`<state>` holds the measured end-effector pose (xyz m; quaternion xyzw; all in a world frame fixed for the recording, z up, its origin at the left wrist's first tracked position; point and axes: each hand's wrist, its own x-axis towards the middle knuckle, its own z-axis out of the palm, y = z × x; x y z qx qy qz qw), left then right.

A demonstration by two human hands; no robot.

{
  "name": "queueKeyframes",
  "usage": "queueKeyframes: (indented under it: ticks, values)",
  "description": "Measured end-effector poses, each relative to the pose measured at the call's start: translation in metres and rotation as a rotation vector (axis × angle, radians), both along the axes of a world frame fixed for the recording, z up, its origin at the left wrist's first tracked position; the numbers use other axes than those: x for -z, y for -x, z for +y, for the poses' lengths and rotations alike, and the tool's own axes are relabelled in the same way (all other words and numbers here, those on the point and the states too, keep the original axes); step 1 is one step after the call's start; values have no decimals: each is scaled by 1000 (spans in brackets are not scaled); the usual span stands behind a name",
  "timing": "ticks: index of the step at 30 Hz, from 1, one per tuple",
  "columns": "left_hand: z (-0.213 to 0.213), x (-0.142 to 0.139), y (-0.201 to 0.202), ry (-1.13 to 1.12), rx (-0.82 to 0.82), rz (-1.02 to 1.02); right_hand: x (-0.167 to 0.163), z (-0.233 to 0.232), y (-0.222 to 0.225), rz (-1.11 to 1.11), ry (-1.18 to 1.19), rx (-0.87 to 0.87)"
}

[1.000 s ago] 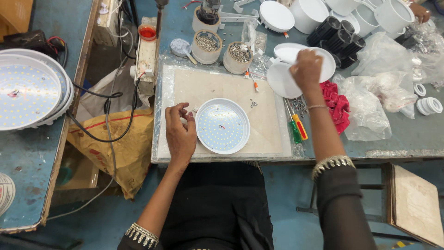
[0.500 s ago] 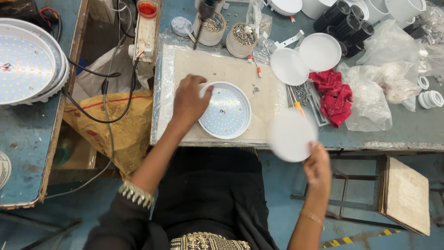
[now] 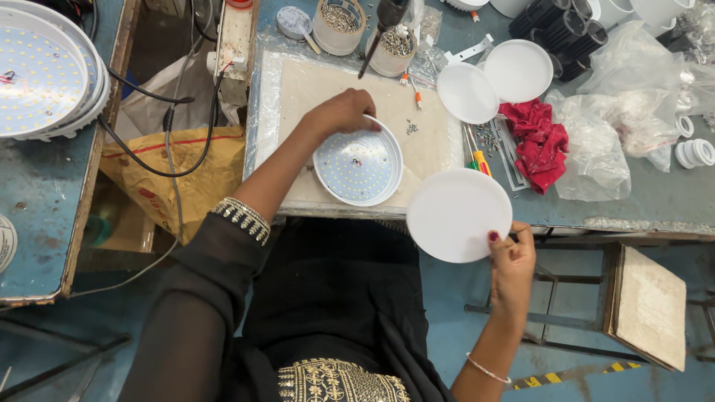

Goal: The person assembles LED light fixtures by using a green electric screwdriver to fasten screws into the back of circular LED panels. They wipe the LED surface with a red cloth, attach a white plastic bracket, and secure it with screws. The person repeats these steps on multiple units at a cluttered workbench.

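My left hand (image 3: 344,112) rests on the far rim of a round white LED lamp base (image 3: 358,167), its dotted board facing up, which lies on a pale work mat (image 3: 313,82). My right hand (image 3: 510,257) grips the near edge of a round white diffuser cover (image 3: 458,214) and holds it out past the table's front edge, to the right of the lamp base. Two more white covers (image 3: 491,80) lie on the table further back.
A red cloth (image 3: 538,138), clear plastic bags (image 3: 596,149), screwdrivers (image 3: 477,156), cups of screws (image 3: 339,22), black parts and white rings sit on the blue table. Large LED panels (image 3: 41,71) lie at left; cables and a yellow sack fill the gap. A stool (image 3: 648,305) stands at right.
My right hand picked a white cover from the stack at the back and brought it toward me, past the table edge. My left hand moved onto the lamp base's far rim.
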<state>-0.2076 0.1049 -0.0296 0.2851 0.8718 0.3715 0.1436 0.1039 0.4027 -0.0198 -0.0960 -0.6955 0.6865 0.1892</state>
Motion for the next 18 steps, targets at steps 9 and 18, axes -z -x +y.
queueKeyframes:
  ticks: [9, 18]
  values:
    - [-37, -20, -37, -257, -19, 287, -29, -56, 1, 189, -217, -264]
    - [-52, -64, -114, -395, -173, 86, -37, -101, 31, 221, -426, -548]
